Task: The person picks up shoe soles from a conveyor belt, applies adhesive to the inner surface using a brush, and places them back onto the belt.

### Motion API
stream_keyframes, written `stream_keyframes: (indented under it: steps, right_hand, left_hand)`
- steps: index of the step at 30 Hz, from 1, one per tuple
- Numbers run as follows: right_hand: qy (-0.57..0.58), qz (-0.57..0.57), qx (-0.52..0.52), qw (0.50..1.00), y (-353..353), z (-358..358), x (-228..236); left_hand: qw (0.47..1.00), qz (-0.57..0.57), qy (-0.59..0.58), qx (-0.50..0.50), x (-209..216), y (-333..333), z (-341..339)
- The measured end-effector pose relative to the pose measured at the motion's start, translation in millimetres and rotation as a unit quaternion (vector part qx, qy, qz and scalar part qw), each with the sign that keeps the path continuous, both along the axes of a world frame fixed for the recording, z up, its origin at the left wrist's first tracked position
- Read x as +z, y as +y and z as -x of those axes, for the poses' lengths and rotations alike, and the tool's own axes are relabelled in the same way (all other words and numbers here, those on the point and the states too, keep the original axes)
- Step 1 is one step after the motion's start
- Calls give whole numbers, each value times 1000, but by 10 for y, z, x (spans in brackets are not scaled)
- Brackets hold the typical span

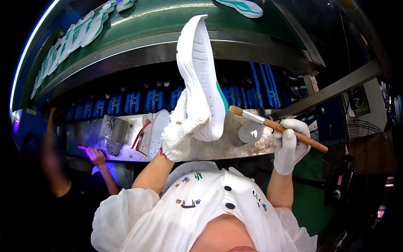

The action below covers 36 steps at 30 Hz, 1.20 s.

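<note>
Held up in front of me is a white shoe sole (197, 71) with a teal patch on its side, its hollow inner face toward me. My gloved left hand (179, 132) is closed around its left edge near the heel. My right hand (290, 145), in a thin white glove, grips a paintbrush (289, 129) by its wooden handle. The brush's pale bristles point left, close to the sole's right edge; contact cannot be made out. Below the bristles, a round cup (250, 133) with something white in it stands on the metal bench (235, 149).
Left on the bench are a pale sole (158, 133), a red-handled tool (141, 133) and a grey block (113, 133). Beyond runs a green conveyor belt (155, 21) carrying several white-and-teal soles (82, 31). A metal bar (331, 90) slants at right. Another person's hand (96, 156) is at far left.
</note>
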State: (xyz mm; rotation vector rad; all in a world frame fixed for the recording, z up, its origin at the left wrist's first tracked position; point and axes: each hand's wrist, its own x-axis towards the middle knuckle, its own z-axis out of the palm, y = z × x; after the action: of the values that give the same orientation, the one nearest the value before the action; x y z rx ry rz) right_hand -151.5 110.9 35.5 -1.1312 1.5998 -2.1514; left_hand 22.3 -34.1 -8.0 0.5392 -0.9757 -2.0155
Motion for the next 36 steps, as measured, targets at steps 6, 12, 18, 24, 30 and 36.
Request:
stream_keyframes:
  steps: [6,12,18,24,30,36]
  right_hand:
    - [41,-56,16,997,-51,30,-25]
    - [80,-56,14,995,-166,49,75]
    - [83,-36,17,996,-275,76,118]
    - [179,-38,63,981,-282,26,179]
    - [322,-42,61,944,-250,18,259]
    - [329,-39,70,941,-165,28,292]
  left_hand:
    - [993,-6,-27,-117,106,130,-35]
    - [989,-25,-56,-132,138,246,-98]
    - [992,-63,-32,-108,128,286,-102]
    - [993,-66,-39,-89,229,286,-104]
    - [994,-90,-28,-56,153,207,-124]
    - [993,-119,-2,3,176,171,-111]
